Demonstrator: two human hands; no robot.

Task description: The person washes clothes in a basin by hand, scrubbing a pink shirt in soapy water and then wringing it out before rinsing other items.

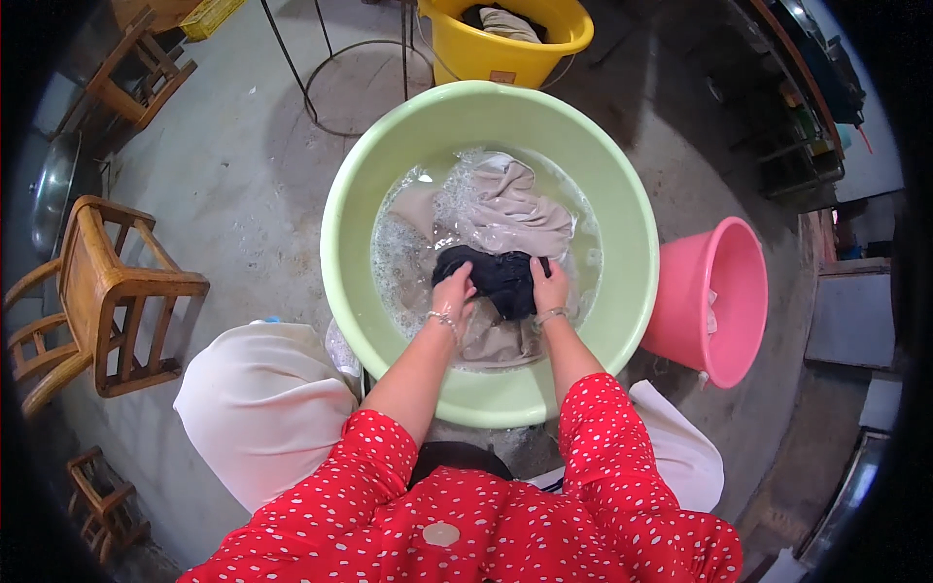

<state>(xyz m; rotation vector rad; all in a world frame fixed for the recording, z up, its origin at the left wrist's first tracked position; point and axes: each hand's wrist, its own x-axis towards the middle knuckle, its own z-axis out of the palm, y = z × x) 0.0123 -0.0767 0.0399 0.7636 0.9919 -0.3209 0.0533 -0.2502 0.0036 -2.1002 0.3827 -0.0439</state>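
Observation:
A large light-green basin (350,233) of sudsy water stands in front of me. My left hand (454,296) grips the left end of a black cloth (501,280), its fingers curled at the fabric. The other end of that cloth is pinched in my right hand (549,288), so it hangs stretched between both hands at the water's surface. Beige fabric (520,209) lies wet and bunched in the suds just beyond. More beige cloth (498,345) shows under the water on the near side. What kind of garment the black cloth is, I cannot tell.
A pink bucket (680,301) sits tilted against the basin's right. Beyond the basin stand a yellow bucket (505,60) holding dark and pale cloth, and a thin metal stand (355,131). Wooden chairs (131,282) are at the left. My knees (262,398) flank the basin's near side.

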